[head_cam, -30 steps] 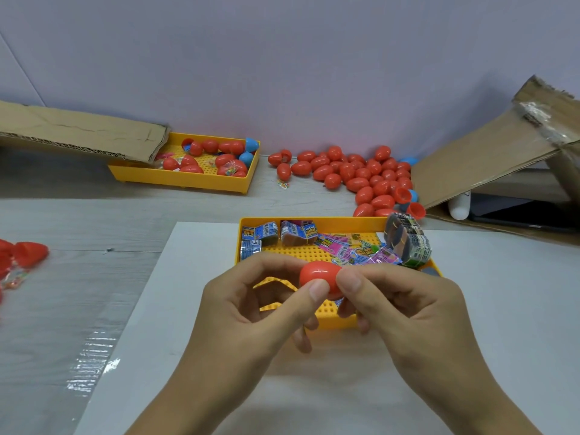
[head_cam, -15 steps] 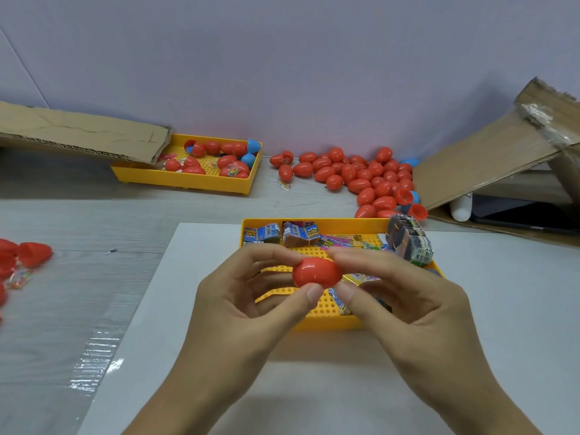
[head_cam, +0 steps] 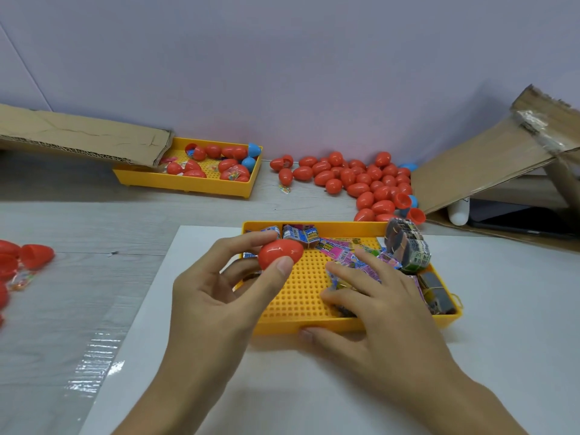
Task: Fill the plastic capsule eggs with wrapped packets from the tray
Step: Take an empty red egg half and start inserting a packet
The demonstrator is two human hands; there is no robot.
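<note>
Your left hand [head_cam: 219, 306] pinches closed red egg [head_cam: 280, 253] above yellow tray [head_cam: 314, 326]; right hand [head_cam: 376, 306] relaxed, fingers resting on packets [head_cam: 351, 255], thumb at near rim.

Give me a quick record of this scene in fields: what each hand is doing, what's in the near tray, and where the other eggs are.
Left hand: holds closed red egg over the near tray
Right hand: fingers resting on packets in the near tray
Near tray: yellow, holds wrapped packets, on white sheet
Far tray: red and blue eggs
Egg pile: loose against the wall
</note>
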